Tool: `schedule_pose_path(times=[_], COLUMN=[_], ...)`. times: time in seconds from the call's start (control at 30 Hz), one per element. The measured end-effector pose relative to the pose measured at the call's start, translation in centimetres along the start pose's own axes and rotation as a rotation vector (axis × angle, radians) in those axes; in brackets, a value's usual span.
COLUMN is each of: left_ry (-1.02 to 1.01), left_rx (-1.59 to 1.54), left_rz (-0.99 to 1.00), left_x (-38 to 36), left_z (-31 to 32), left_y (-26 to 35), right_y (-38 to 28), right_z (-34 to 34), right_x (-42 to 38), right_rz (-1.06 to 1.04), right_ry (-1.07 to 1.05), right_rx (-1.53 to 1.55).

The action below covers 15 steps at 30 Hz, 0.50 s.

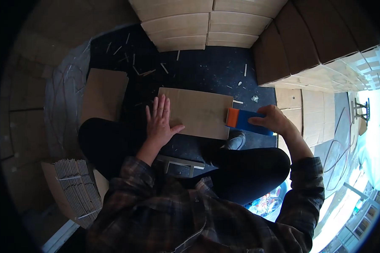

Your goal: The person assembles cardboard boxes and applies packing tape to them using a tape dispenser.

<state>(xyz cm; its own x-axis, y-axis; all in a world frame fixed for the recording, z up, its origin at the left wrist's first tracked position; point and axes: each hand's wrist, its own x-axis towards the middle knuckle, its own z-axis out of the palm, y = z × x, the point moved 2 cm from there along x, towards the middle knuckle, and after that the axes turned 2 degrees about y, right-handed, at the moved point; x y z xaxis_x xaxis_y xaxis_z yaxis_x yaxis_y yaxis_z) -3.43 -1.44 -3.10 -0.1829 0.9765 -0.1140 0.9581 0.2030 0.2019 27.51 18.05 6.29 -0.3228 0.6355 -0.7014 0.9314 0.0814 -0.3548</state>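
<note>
A flat cardboard piece [198, 113] lies in front of me, between my knees. My left hand [158, 120] rests flat on its left edge, fingers stretched out and thumb spread. In my right hand [271, 120] is a flat blue tool with an orange end [245, 120], gripped with the thumb on top. Its orange end overlaps the right edge of the cardboard, while the blue part points out to the right. The fingers under the tool are hidden.
Stacked cardboard boxes [177, 25] stand ahead, with more boxes [299, 42] at the right. Another cardboard piece [102, 95] lies left of my hand. Thin scraps [135, 69] litter the dark floor. A box of bundled cardboard strips [78, 189] sits at lower left.
</note>
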Motion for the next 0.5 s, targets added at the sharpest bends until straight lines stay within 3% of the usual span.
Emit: schedule_pose_path(times=[0.07,0.17,0.27,0.5], left_ry=[-0.112,-0.241,-0.154,-0.079], left_rx=[0.098,-0.012,-0.073,-0.063], left_rz=[-0.109,0.158,0.359,0.360], left_x=[0.4,1.6,2.5,2.6], left_z=[-0.7,-0.3,1.4,2.3], left_y=[2.2,7.7,13.5,14.0], right_y=[0.5,0.7,1.3,3.6], right_z=[0.1,0.2,0.1,0.0], right_x=[0.2,0.8,1.0,1.0], right_rz=[0.002,-0.001,-0.033,-0.118], right_ry=[0.014,0.009,0.016,-0.015], right_rx=[0.013,0.002,0.019,0.108])
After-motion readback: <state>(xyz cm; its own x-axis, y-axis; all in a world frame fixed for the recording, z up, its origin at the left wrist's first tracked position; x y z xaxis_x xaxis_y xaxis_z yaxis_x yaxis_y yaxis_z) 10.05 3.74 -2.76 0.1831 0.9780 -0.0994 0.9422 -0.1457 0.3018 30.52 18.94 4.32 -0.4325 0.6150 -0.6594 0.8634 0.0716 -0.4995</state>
